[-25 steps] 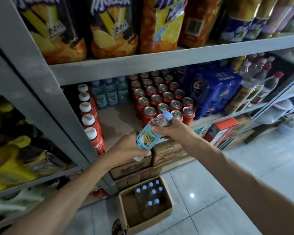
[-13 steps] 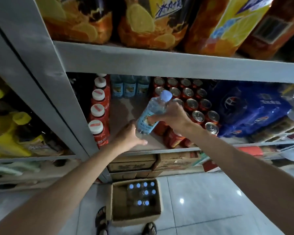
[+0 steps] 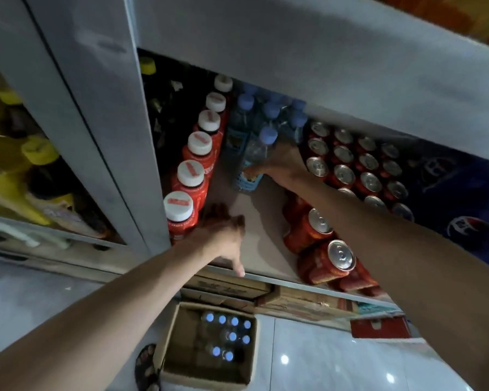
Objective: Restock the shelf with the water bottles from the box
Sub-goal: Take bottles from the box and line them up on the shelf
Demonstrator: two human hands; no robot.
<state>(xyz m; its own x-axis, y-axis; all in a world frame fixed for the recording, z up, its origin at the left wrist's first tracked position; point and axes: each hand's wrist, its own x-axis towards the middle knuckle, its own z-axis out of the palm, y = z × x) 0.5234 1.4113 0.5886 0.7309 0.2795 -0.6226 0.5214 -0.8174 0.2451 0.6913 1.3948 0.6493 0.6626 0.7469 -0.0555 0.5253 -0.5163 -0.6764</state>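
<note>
My right hand (image 3: pixel 280 165) grips a clear water bottle (image 3: pixel 253 162) with a blue cap and blue label, standing it on the shelf board (image 3: pixel 266 230) just in front of several more water bottles (image 3: pixel 268 114) at the back. My left hand (image 3: pixel 223 235) hovers over the shelf's front edge, fingers loosely curled, thumb pointing down, holding nothing. On the floor below sits an open cardboard box (image 3: pixel 181 356) with several blue-capped bottles (image 3: pixel 229 337) inside.
A row of red bottles with white caps (image 3: pixel 192 170) lines the left of the gap. Red cans (image 3: pixel 345 170) stand on the right, blue soda packs (image 3: pixel 458 198) beyond. The upper shelf (image 3: pixel 322 66) hangs low overhead. Cardboard cartons (image 3: pixel 294 300) lie under the shelf. A grey upright (image 3: pixel 102 122) stands left.
My right hand has carried the bottle deeper into the shelf and set it upright near the back row. My left hand has let go of it and stayed near the front edge.
</note>
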